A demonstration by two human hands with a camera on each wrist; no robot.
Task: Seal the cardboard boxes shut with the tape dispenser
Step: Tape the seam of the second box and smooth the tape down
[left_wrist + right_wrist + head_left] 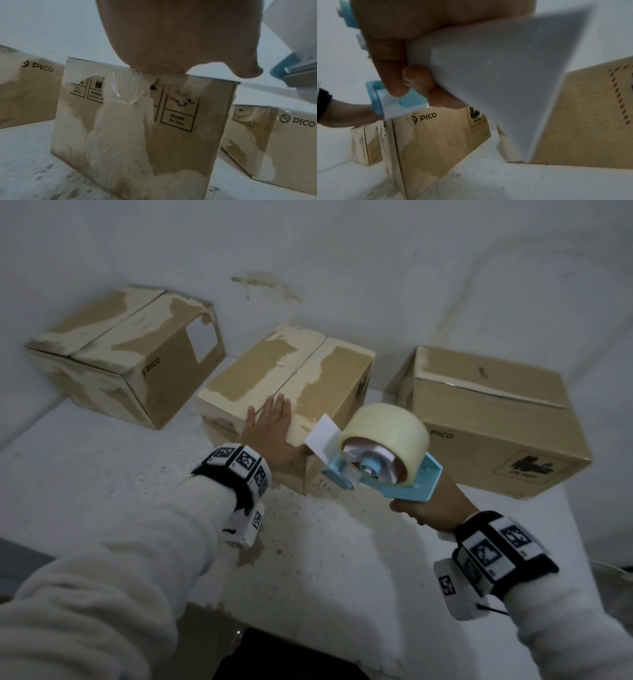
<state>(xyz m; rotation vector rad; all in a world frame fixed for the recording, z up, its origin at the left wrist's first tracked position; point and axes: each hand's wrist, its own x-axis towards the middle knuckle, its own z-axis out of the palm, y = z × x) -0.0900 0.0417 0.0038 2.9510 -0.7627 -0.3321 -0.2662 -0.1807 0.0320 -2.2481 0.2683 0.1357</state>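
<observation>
Three brown cardboard boxes stand on a white surface: a left box, a middle box and a right box. My left hand lies flat, fingers straight, on the near end of the middle box's top. My right hand grips the handle of a light-blue tape dispenser carrying a pale tape roll. The dispenser's front hangs at the middle box's near right corner, a white flap sticking up. In the right wrist view my fingers wrap the dispenser handle.
The white table is scuffed, speckled with dark marks, and has bare room in front of the boxes. Its near edge runs across the bottom of the head view. A white wall rises behind the boxes.
</observation>
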